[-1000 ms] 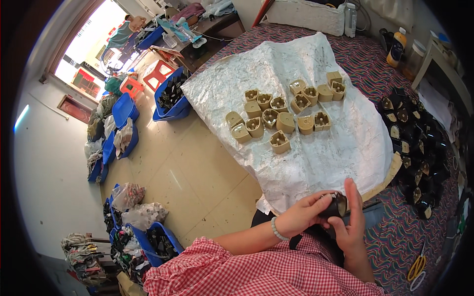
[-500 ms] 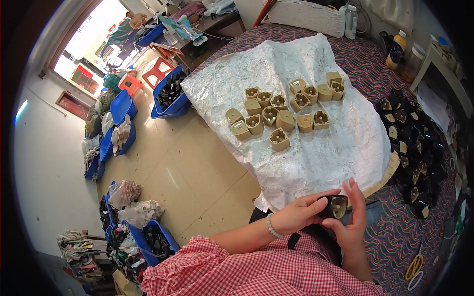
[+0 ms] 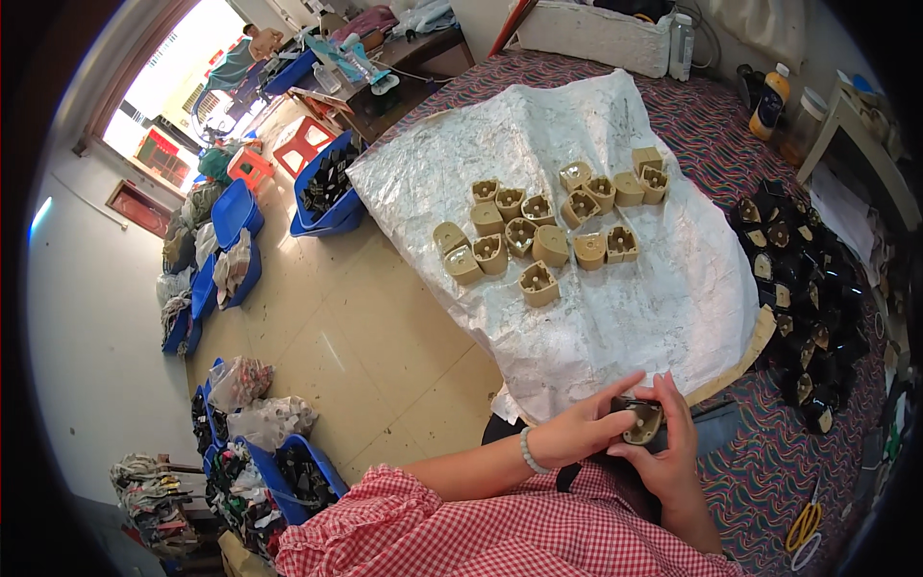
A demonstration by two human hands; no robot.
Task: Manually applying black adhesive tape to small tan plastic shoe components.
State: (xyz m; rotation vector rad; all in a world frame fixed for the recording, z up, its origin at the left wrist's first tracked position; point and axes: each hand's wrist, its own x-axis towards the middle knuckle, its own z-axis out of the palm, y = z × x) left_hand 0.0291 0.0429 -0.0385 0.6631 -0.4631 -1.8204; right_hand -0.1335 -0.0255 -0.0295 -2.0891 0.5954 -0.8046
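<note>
Between my two hands, low at the table's near edge, is a small black curved piece with a beige hollow inner part (image 3: 642,423). My right hand (image 3: 670,444) is closed around its right side and underside. My left hand (image 3: 577,429), with a beaded bracelet at its wrist, grips the left side, its thumb on the beige inside. Beyond them, a creased white sheet (image 3: 635,308) carries several beige hollow blocks (image 3: 539,285), some with the ribbed cavity up, others with the closed face up. To the right lies a heap of black pieces with beige insides (image 3: 812,288).
Scissors with yellow handles (image 3: 804,527) lie on the patterned tablecloth (image 3: 760,471) at lower right. Bottles (image 3: 769,101) stand at the back right. Blue bins (image 3: 329,216) of black parts, red stools (image 3: 304,142) and bags line the tiled floor to the left.
My hands have lowered slightly, and the held piece has turned so more of its beige inside shows. My left thumb has moved onto it; my right fingers have closed in.
</note>
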